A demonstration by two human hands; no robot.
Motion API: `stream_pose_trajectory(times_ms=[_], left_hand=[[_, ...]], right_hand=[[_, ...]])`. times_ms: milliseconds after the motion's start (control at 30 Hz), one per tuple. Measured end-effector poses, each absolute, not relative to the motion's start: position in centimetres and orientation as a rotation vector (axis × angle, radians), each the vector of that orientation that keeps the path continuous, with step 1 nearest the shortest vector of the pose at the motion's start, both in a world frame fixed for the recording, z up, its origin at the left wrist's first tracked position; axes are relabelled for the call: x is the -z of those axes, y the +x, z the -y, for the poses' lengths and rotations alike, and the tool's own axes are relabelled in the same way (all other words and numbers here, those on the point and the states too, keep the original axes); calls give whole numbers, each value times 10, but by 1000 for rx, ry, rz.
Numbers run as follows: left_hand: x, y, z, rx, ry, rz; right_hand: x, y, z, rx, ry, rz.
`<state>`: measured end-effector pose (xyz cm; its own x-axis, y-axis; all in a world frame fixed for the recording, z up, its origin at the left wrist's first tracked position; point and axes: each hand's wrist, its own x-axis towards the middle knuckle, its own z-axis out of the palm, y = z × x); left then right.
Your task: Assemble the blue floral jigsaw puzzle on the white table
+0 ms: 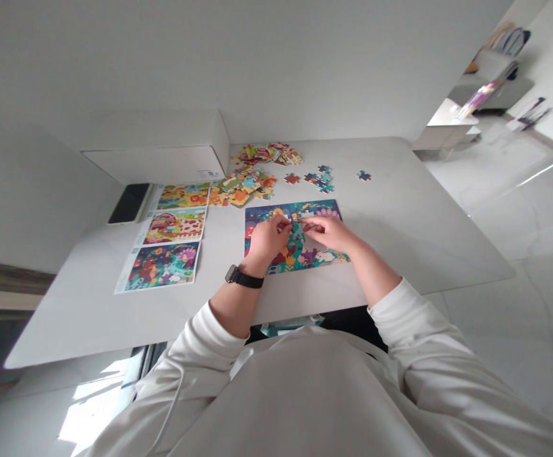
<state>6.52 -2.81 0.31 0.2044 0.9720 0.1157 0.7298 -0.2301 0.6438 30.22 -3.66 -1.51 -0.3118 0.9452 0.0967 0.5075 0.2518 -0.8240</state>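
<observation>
A colourful jigsaw puzzle lies flat on the table, mostly put together, with a bare greyish patch near its middle right. My left hand rests over its left half, a black watch on the wrist. The fingers there are curled and pressed together near the puzzle's centre; what they pinch, if anything, is hidden. From the other side my right hand reaches in, fingers stretched toward the left fingertips, thumb apart below them. No piece can be made out between them.
Loose puzzle pieces lie behind the puzzle, with one stray piece farther right. Mixed piles sit at the back. Three picture sheets, a dark phone and a white box are on the left.
</observation>
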Motion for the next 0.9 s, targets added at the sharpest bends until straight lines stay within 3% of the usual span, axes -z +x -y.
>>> stream_pose_trajectory(times_ms=[300, 700, 900], left_hand=[[-5, 68, 28, -694, 2060, -1556], [-14, 76, 41, -829, 2042, -1338], [-15, 73, 39, -884, 2032, -1417]], right_hand=[[11, 303, 37, -775, -1361, 2008], [-2, 312, 37, -903, -1321, 1812], [-7, 340, 29, -756, -1399, 1552]])
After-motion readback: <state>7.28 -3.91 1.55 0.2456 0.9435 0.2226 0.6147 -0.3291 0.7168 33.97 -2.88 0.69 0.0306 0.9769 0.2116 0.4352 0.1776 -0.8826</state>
